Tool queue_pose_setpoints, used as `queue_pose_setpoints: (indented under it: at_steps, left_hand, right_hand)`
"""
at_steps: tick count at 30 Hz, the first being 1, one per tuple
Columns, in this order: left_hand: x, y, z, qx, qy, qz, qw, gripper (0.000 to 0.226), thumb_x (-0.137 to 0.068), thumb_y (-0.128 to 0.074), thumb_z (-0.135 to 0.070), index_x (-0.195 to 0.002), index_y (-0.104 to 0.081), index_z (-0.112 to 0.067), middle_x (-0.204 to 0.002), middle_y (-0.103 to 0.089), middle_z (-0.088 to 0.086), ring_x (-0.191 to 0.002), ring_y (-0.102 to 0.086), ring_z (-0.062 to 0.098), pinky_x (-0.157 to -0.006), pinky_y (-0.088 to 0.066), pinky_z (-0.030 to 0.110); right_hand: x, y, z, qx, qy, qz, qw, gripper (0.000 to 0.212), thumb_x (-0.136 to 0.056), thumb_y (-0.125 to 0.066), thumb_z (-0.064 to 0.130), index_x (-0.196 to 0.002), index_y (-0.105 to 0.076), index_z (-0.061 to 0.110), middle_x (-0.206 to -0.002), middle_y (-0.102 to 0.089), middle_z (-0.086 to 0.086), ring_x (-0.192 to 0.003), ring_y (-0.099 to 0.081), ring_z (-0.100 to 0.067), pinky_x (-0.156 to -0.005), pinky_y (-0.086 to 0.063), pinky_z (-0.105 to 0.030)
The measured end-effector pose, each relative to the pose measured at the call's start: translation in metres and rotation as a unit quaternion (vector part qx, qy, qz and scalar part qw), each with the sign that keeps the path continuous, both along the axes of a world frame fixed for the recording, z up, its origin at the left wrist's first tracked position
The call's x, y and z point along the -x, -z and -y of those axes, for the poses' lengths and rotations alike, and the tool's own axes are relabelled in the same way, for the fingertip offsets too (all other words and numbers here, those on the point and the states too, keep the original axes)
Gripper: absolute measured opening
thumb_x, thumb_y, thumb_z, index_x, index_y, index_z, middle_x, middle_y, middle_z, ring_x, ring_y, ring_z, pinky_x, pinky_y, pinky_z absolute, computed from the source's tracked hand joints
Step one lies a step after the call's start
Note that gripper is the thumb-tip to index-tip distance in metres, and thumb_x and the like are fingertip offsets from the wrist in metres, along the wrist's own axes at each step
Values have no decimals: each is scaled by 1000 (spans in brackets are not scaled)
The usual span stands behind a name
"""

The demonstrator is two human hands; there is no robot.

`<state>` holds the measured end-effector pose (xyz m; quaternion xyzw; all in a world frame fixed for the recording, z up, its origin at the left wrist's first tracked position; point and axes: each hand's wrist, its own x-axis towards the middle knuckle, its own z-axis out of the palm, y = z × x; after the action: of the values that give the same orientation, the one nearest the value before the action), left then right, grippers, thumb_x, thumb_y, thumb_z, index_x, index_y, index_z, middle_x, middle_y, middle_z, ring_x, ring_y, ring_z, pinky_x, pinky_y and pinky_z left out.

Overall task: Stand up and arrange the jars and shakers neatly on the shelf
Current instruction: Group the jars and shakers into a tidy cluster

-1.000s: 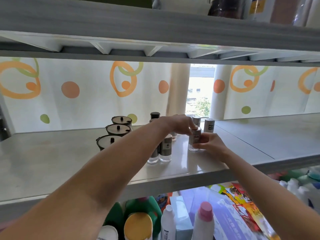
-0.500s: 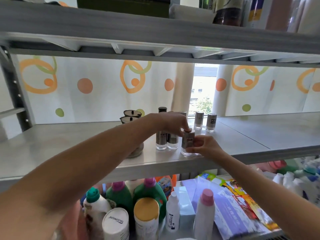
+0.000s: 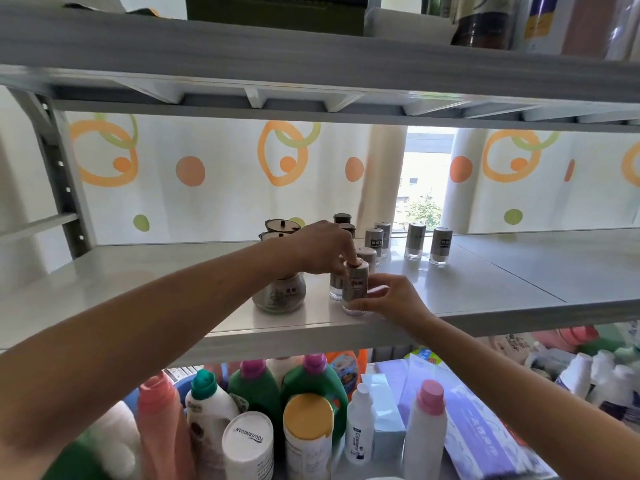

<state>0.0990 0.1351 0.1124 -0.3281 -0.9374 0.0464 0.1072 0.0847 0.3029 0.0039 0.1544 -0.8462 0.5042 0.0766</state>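
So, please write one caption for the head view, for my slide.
Left hand and right hand hold an upright shaker on the shelf, beside a round jar.

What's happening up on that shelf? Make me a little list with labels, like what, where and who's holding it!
place: grey shelf, spotty curtain behind
front shaker: upright, near the shelf's front edge
left hand: holds the front shaker's top, one fingertip on its cap
right hand: fingers pinch its lower side
round jar: upright, just left of the front shaker
rightmost shaker: upright, further back, apart from the group
lying down: nothing that I can see
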Motion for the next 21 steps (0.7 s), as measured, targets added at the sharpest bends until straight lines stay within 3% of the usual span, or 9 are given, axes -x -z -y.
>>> queue_pose_setpoints:
  at_steps: [3, 13, 21]
  left_hand:
    - [-2, 2, 4, -32, -16, -2, 999, 26, -85, -65, -24, -111, -71, -24, -109, -70, -3, -100, -61, 19, -88, -46, 31]
    - [2, 9, 10, -91, -52, 3, 995, 27, -84, -66, -21, -110, -71, -22, -110, -70, 1, -103, -62, 21, -86, -49, 32]
    - [7, 9, 14, -101, -44, 7, 994, 25, -85, -66, -19, -109, -72, -21, -110, -71, 1, -103, -62, 21, -87, -47, 29]
  right_hand:
    - [1, 1, 6, 0, 8, -3, 1000, 45, -61, -86, 18, -103, -71, 16, -98, -74, 3, -82, -70, -4, -66, -47, -10]
    - [6, 2, 19, 10, 53, -25, 998, 51, -57, -88, 16, -103, -66, 9, -98, -73, -5, -79, -68, -8, -69, -52, -12]
    - [7, 3, 26, -1, 69, -40, 997, 48, -61, -86, 16, -103, -65, 9, -102, -73, -8, -86, -69, -14, -78, -57, -25]
